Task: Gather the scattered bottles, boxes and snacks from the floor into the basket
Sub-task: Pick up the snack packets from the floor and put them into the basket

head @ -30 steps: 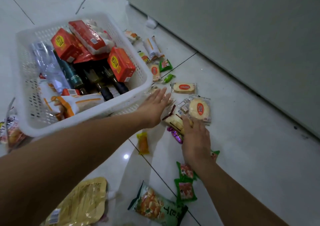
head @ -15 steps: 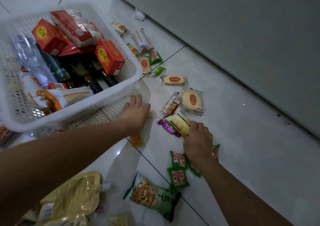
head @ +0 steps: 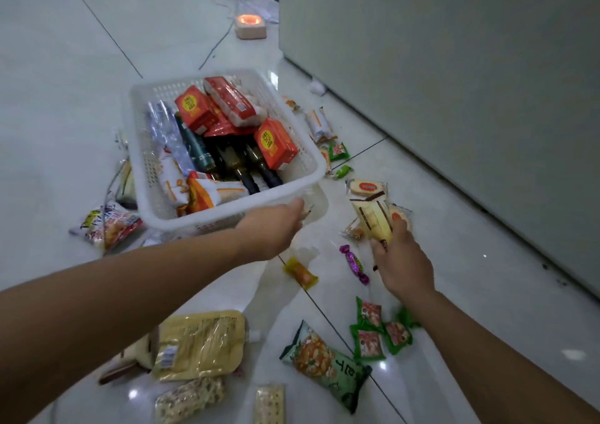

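The right hand [head: 402, 261] pinches a cream snack pack [head: 373, 219] by its lower end and holds it up off the floor [head: 454, 261], right of the basket [head: 147, 150]. The pack hides most of a round cake behind it.

The left hand [head: 276, 225] lies at the basket's near right corner. Its fingers point away from the camera against the rim, so I cannot tell whether they grip the rim or only touch it.

The white basket sits on the floor, filled with red boxes [head: 276, 144], dark bottles [head: 240, 167], a clear bottle [head: 165, 131] and orange-and-white packs [head: 207, 196]. The bottles' lower ends are buried under the boxes.

More snacks lie loose on the floor. A wrapped cake [head: 367, 187] and a green sweet [head: 342, 171] lie beside the basket. A purple sweet [head: 355, 264] and an orange pack [head: 302, 272] lie between the hands, and green packets [head: 370, 326] lie beside the right arm. A green bag [head: 328, 365] and a yellow pouch [head: 198, 342] lie nearer the camera. A chip bag [head: 107, 225] sticks out from under the basket's left corner. Two packs at the bottom edge are cut off.

A grey cabinet [head: 454, 98] stands to the right.
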Demonstrator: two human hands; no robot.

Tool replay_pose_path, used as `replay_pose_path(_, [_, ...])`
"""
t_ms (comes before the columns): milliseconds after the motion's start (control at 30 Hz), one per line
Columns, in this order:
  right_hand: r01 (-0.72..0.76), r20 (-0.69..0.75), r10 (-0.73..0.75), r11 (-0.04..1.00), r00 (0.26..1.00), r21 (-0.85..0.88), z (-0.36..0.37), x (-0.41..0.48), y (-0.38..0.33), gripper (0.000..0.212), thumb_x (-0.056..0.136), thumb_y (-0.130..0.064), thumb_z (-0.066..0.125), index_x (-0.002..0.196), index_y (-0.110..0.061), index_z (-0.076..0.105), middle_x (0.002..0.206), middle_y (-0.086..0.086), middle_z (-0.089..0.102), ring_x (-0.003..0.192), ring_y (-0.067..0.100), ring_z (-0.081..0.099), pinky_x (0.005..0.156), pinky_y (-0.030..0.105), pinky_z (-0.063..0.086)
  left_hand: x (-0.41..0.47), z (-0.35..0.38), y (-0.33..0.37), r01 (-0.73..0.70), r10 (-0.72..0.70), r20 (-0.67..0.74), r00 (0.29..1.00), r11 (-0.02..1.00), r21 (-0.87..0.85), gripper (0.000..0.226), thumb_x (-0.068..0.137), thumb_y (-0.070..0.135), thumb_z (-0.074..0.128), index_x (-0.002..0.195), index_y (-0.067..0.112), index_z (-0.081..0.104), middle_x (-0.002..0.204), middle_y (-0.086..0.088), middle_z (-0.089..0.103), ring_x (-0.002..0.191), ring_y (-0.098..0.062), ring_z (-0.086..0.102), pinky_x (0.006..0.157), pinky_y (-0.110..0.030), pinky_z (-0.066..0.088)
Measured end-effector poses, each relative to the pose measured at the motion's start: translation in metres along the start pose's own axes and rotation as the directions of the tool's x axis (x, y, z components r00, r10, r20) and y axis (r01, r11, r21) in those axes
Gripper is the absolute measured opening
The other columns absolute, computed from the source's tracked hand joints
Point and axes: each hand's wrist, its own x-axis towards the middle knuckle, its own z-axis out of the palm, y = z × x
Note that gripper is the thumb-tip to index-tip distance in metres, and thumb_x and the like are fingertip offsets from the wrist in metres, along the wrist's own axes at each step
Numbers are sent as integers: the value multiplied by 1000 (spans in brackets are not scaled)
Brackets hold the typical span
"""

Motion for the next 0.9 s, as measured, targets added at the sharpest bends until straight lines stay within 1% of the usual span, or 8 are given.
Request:
replay_pose_path(167, [102, 1, -102, 987, 995, 126, -41, 6, -52, 32, 90, -34, 53, 110, -14, 38, 96, 10, 59, 83, 32, 57, 66, 37, 44, -26, -54, -24, 211, -185, -373, 909, 977, 30, 27, 96, 16, 43, 122, 10, 38, 105, -15, 52, 93, -34, 54, 64, -40, 42])
replay_pose_path(267, [88, 100, -114, 968, 988, 236, -60, 11, -87, 32, 85, -36, 59, 101, -16, 38, 92, 6, 59, 83, 29, 58, 67, 36, 44, -40, -86, -44, 464, -478, -285, 831, 878, -120, 39, 92, 10, 46, 129, 3, 36, 123, -23, 45, 112, -39, 47, 80, -46, 43])
replay_pose_path(400, [18, 251, -124, 923, 960, 384, -78, 28, -139, 50, 83, -37, 65, 120, -12, 44, 106, 4, 58, 96, 22, 58, 68, 30, 42, -46, -122, -60, 645, -668, -110, 736, 741, -188, 53, 94, 15, 45, 140, -3, 26, 136, -28, 36, 124, -42, 40, 95, -45, 41])
replay_pose_path(467, [-3, 272, -136, 891, 953, 453, -82, 35, -165, 74, 82, -49, 64, 136, -11, 32, 122, 7, 53, 97, 20, 50, 67, 30, 44, -43, -132, -66, 694, -715, -75, 695, 695, -188, 62, 93, 18, 49, 144, -2, 20, 141, -28, 29, 128, -41, 35, 101, -43, 36])
replay_pose_path(533, [-43, 331, -156, 851, 931, 524, -83, 42, -182, 96, 78, -66, 57, 148, -23, 9, 145, 7, 37, 111, 23, 48, 85, 37, 50, -38, -136, -69, 714, -748, -19, 663, 641, -282, 77, 95, 31, 51, 150, 5, 4, 149, -28, 16, 133, -43, 30, 107, -45, 32])
replay_pose_path(633, [-37, 408, -185, 877, 894, 479, -83, 43, -181, 98, 80, -72, 45, 148, -35, -15, 160, 4, 1, 143, 32, 20, 113, 51, 27, -34, -127, -68, 677, -706, 78, 704, 635, -373, 93, 95, 50, 45, 148, 16, -23, 155, -27, -7, 140, -46, 19, 114, -48, 23])
replay_pose_path(767, [-82, 345, -65, 914, 936, 397, -82, 47, -135, 84, 89, -61, 43, 151, -27, -3, 157, 12, 8, 142, 31, 22, 111, 46, 26, -42, -92, -61, 541, -542, 47, 839, 822, -179, 88, 95, 57, 35, 148, 19, -24, 157, -19, -18, 145, -40, -10, 115, -53, 7])
replay_pose_path(900, [-222, 305, 122, 921, 944, 321, -76, 49, -68, 83, 89, -60, 44, 151, -27, 0, 158, 12, 5, 143, 34, 18, 113, 46, 24, -41, -55, -49, 296, -296, -9, 955, 955, 6, 88, 93, 61, 33, 149, 20, -21, 156, -11, -26, 144, -29, -21, 117, -46, -2])
